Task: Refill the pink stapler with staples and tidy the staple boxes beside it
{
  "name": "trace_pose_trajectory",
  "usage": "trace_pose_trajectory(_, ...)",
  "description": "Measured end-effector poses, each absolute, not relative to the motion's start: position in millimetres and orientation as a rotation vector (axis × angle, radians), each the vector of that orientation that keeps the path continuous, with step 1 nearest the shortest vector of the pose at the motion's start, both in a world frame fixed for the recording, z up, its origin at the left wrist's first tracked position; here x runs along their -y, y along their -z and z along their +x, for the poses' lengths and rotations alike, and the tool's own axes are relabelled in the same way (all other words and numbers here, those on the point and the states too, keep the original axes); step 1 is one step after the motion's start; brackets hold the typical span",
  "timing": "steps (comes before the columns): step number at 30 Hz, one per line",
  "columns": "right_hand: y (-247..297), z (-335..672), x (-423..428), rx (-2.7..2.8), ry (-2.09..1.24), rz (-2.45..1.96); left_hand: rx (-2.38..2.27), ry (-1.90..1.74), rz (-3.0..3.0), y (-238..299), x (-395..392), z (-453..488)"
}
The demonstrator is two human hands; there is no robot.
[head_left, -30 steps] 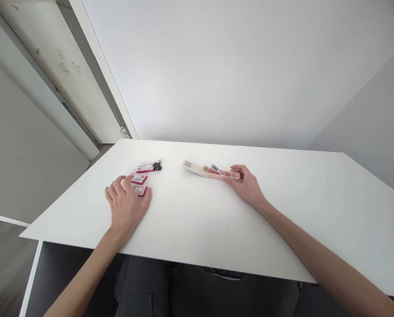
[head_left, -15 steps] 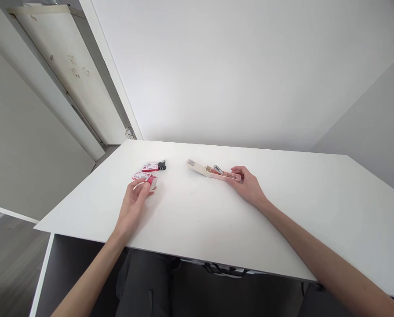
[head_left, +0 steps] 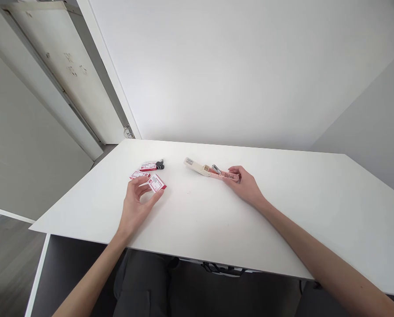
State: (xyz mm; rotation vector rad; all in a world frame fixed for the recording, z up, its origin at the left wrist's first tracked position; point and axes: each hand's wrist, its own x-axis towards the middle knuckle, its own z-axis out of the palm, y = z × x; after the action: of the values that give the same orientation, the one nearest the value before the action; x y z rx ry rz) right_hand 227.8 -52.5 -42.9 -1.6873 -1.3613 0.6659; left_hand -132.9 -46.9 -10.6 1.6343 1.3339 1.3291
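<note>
My left hand (head_left: 136, 204) pinches a small red-and-white box (head_left: 157, 183) between thumb and fingers, its printed face turned up. Just behind those fingers lies a second such box (head_left: 139, 175), and a third box (head_left: 148, 167) rests farther back. Black binder clips (head_left: 160, 165) sit against the third box's right end. My right hand (head_left: 245, 185) is closed around the right end of a long, narrow hinged object, opened out on the table, with a cream half (head_left: 196, 167) and a pink half (head_left: 221, 176). A shiny metal piece (head_left: 216, 169) sticks up from its pink half; its exact kind is unclear.
The white table (head_left: 197, 229) meets a white wall (head_left: 217, 75) at the back. To the left stand grey panels and a worn white cabinet (head_left: 61, 66). Below the front edge are my legs (head_left: 144, 281) and a dark strap-like item (head_left: 223, 269).
My left hand has turned the small box, so its labelled face now shows, and spread thumb and fingers wider around it. My right hand keeps its grip; the view has shifted slightly.
</note>
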Motion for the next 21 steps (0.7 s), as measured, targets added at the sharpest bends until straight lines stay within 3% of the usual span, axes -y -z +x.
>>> trace_pose_trajectory(5, 40, 219, 60, 1.388, -0.251, -1.497, -1.304, -1.316, 1.915, 13, 40, -106)
trace_pose_trajectory(7, 37, 211, 66, 1.467, -0.24, -1.358, -1.243, -1.287, 2.066, 13, 38, -92)
trace_pose_trajectory(14, 37, 196, 77, 1.705, -1.011, -1.076, -0.812, -1.174, 2.515, 20, 29, -38)
trace_pose_trajectory(21, 29, 198, 72, 1.528, -1.196, -1.037, -0.439, -1.197, 2.57, 22, 12, -15)
